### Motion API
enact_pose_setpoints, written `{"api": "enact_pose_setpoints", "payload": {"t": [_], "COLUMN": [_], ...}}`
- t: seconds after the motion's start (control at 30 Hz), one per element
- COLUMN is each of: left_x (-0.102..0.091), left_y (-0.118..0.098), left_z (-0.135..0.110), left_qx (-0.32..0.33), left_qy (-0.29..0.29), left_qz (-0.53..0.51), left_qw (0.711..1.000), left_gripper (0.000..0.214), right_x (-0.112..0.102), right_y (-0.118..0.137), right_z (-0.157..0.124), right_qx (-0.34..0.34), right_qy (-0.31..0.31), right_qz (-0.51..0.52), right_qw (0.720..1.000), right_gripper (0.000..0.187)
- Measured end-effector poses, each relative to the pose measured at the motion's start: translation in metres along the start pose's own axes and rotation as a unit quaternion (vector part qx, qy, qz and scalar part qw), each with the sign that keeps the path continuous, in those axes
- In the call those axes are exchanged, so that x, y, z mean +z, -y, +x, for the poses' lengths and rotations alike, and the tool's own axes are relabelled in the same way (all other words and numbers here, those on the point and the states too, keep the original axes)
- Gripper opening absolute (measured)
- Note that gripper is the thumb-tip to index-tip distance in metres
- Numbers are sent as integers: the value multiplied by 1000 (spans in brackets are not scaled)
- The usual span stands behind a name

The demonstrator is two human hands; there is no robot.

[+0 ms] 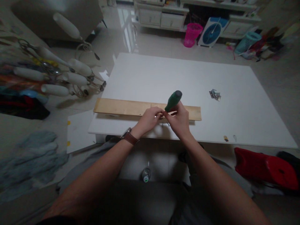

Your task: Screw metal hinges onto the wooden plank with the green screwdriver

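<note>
A long wooden plank lies lengthwise near the front edge of the white tabletop. My right hand is closed around a green-handled screwdriver, which leans with its dark butt end up and to the right. Its tip is hidden behind my fingers. My left hand, with a brown-strapped watch on the wrist, is pinched at the plank, fingertips touching those of the right hand. Whatever sits between the left fingers is too small to make out. A few thin screws seem to lie just below the hands.
Small metal brackets lie to the right on the tabletop. Two small pieces, one yellowish, rest near its front edge. Below stand a bottle and a red plastic object. A metal rack is at the left.
</note>
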State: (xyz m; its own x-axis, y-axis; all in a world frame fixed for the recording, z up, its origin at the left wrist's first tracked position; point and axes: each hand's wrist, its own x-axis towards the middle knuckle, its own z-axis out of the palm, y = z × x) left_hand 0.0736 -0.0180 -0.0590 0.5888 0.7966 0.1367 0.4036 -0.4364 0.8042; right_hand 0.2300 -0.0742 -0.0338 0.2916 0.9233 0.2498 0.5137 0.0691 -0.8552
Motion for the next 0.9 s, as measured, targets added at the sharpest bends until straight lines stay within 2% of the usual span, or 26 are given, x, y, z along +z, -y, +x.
{"api": "enact_pose_setpoints", "payload": {"t": [0.3, 0.53, 0.67, 0.9], "left_x": [0, 1, 0, -1], "left_y": [-1, 2, 2, 0], "left_z": [1, 2, 1, 0], "left_qx": [2, 5, 5, 17], "left_qy": [8, -3, 1, 6], "left_qz": [-4, 3, 13, 3], "left_qw": [1000, 1000, 1000, 1000], "left_gripper": [18, 18, 17, 18], "right_x": [1, 2, 3, 4], "right_y": [-3, -2, -5, -4], "right_z": [-2, -1, -1, -2], "right_qx": [2, -1, 12, -15], "right_qy": [-10, 16, 0, 21], "right_qz": [-2, 32, 16, 42], "right_qw": [1000, 999, 1000, 999], "right_gripper": [21, 25, 28, 23]}}
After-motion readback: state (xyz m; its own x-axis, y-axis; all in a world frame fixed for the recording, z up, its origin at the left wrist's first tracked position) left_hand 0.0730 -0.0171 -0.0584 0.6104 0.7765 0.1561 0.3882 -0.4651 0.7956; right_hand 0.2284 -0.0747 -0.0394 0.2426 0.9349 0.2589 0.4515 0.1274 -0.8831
